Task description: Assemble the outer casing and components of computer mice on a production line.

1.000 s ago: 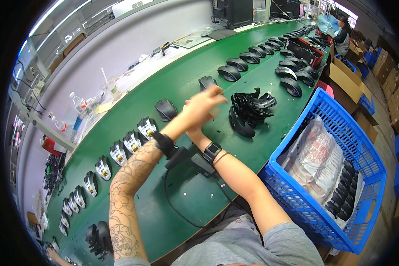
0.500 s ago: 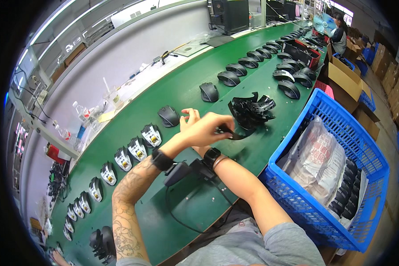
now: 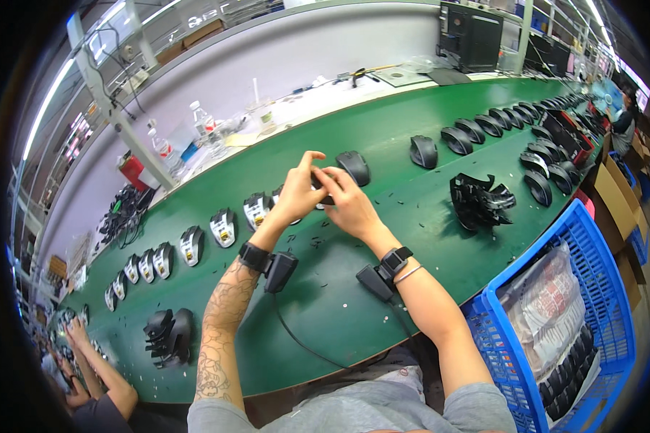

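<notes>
Both my hands meet over the green bench. My left hand (image 3: pixel 298 191) and my right hand (image 3: pixel 352 203) are closed around a dark curved plastic piece (image 3: pixel 327 199), mostly hidden by my fingers. Just beyond them lies a black computer mouse (image 3: pixel 353 167). Under and beside my left hand runs a row of uncovered mice with pale insides, among them one open mouse (image 3: pixel 256 210) and another (image 3: pixel 223 226). A heap of glossy black shell pieces (image 3: pixel 477 203) rests to the right of my right hand. Nested black mouse shells (image 3: pixel 169 338) stand at the near left.
A blue crate (image 3: pixel 492 328) with a plastic bag and black parts stands at the right. Closed mice (image 3: pixel 424 151) line the bench (image 3: pixel 412 289) toward the far right. Bottles (image 3: pixel 203 121) stand on the back ledge. A co-worker's arms (image 3: pixel 94 364) reach in at lower left.
My view has turned left. The right hand has come away from near the shell heap, carrying the dark piece over to the row of open mice, where both hands now close around it.
</notes>
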Motion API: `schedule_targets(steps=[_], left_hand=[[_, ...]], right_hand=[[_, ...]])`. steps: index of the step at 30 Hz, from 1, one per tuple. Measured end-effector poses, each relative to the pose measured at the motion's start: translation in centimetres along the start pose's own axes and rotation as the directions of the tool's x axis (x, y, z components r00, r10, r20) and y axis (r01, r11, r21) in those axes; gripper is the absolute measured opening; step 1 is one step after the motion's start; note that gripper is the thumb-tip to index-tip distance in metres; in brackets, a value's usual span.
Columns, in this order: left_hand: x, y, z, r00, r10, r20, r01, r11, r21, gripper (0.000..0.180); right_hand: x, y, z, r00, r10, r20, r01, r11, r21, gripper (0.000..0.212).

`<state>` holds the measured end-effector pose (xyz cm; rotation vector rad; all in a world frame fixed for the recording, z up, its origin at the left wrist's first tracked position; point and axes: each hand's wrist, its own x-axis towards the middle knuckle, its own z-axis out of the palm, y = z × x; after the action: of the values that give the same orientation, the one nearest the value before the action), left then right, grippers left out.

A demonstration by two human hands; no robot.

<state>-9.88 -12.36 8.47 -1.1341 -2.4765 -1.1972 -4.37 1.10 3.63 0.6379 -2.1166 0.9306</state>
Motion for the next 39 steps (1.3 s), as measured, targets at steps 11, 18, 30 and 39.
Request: schedule_targets(steps=[11, 18, 30, 39], left_hand=[[-1.0, -3.3, 2.1, 0.964, -0.266, -0.018, 0.187, 0.72, -0.669, 0.019], [3.8, -4.3, 0.7, 0.945, -0.272, 0.182, 0.323, 0.865, -0.383, 0.035], [5.7, -10.2, 2.1, 0.889, -0.32, 0.328, 0.067, 0.799, 0.598, 0.09], [0.5, -6.0, 1.9, 0.851, -0.46, 0.254, 0.402, 0.26, -0.878, 0.032]], right_hand=[[-0.2, 0.7, -0.2, 0.953, 0.256, -0.16, -0.23, 0.959, 0.166, 0.061], [-0.4, 1.8, -0.7, 0.877, 0.387, -0.285, -0.334, 0.917, 0.217, 0.058], [-1.5, 3.5, -0.7, 0.932, 0.29, -0.217, -0.305, 0.951, -0.04, 0.041], [-0.9, 3.2, -1.0, 0.914, 0.285, -0.289, -0.307, 0.951, -0.033, 0.034]])
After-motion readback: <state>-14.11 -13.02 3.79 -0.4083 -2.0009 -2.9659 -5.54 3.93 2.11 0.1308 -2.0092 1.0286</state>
